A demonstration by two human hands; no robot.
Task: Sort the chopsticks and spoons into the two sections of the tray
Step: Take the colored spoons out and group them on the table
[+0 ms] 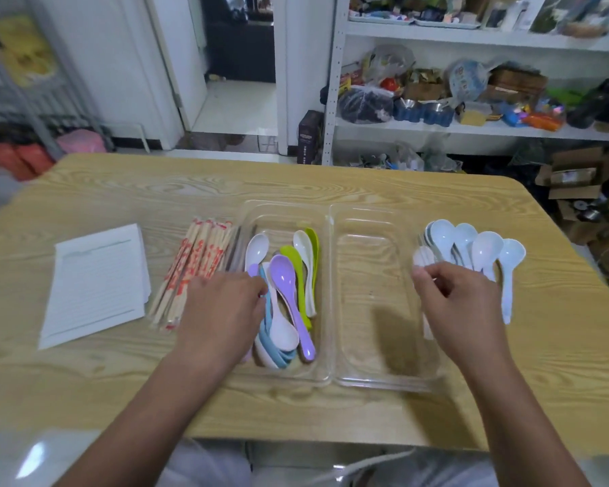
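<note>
Light, stiff, slick spoons (289, 286): take them by the handle.
Your right hand (461, 300) pinches a white spoon (423, 256) at the right rim of the mid-tabletop tray (366, 240); left hand (222, 304) fingers (257, 293) curl among spoons in its left section, grip unclear.

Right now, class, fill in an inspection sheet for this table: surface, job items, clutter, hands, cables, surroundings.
Surface: wooden table, wood-grain top.
Job's things: clear tray; coloured spoons in its left section; right section empty; wrapped chopsticks on the table left of the tray; pale blue spoons right of it.
Clutter: paper sheets, far left.
Hands: left hand at the coloured spoons, grip unclear; right hand pinches a white spoon.
Cables: nothing seen.
Surroundings: cluttered shelves; cardboard boxes.
</note>
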